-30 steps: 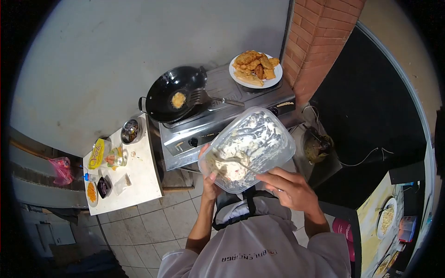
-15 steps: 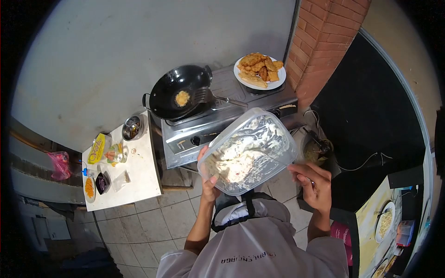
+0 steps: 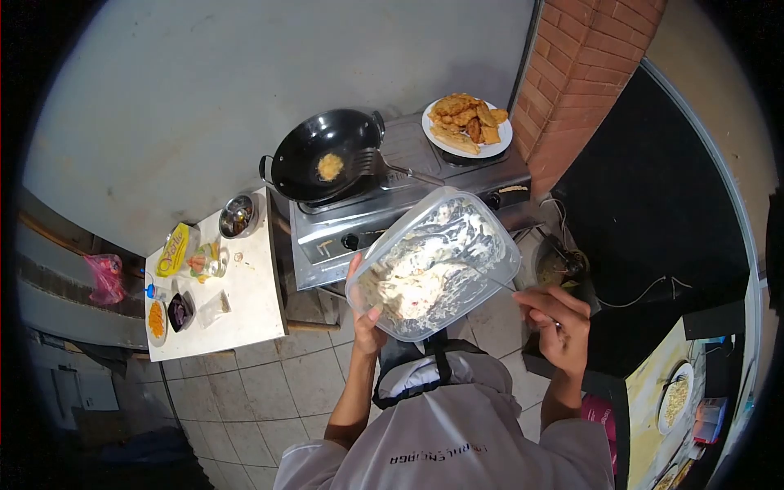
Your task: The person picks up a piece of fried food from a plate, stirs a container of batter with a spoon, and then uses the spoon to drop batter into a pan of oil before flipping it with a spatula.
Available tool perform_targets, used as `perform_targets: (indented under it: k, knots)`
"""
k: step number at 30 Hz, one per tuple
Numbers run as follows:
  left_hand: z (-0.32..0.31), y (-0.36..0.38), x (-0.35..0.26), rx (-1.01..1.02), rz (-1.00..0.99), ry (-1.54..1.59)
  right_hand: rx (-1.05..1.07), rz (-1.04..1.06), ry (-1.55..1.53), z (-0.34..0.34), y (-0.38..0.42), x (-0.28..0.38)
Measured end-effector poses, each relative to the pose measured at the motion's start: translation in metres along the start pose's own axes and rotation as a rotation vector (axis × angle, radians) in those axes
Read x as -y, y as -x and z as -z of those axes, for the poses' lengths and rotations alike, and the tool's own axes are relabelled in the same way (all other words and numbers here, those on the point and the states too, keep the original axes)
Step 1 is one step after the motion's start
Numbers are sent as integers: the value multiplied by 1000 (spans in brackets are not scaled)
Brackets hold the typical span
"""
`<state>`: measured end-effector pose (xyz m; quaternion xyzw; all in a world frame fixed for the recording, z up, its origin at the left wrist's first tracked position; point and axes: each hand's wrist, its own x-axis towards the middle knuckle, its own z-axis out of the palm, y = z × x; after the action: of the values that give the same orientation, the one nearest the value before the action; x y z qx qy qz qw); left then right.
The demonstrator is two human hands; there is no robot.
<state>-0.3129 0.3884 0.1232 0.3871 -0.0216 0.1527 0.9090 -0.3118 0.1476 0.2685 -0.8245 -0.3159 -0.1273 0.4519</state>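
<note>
My left hand grips the left rim of a clear plastic tub, thumb inside the edge. Pale, thick batter with small bits lies in it and smears its walls. My right hand is closed on the thin metal handle of a spoon, which reaches over the tub's right side; its head is not clear in the batter. Beyond the tub, a black wok on the stove holds one small golden fritter. A slotted spatula rests across the wok's right rim.
A plate of fried pieces sits on the stove's right side. On the white side table are a metal bowl, a yellow pack and small dishes. A brick pillar stands right of the stove.
The view has shifted slightly, so the stove and side table sit a little differently. My right hand has moved slightly right, and more of the spoon's handle shows. Both grips are unchanged.
</note>
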Motion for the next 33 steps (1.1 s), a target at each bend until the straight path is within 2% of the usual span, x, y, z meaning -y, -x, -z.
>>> perform_targets:
  k: [9,11,13,19,23,26,28,29,32,33]
  knots:
    - [-9,-5,-11,22,-92,-14,-87,61,37,-8,6,-4]
    - [-13,-7,-13,34,-103,-4,-157,-8,-60,-17,6,-2]
    - [-15,-6,-15,30,-98,-125,-178,-10,-83,-27,8,-2]
    - [-17,-12,-15,38,-88,-107,-218,-87,-244,-54,9,2]
    - [-9,-12,-7,54,-91,5,-236,3,-310,-56,5,3]
    - [-12,-10,-7,48,-93,14,-158,88,-273,-54,4,6]
    - [-14,-10,-9,25,-79,25,29,129,-105,-55,0,12]
    - [-13,-10,-8,26,-82,24,96,126,-115,-53,1,10]
    - [-8,-10,-3,16,-75,-7,92,165,-76,-45,-4,9]
    - [-6,-10,-3,22,-66,-1,103,118,-74,-39,-4,11]
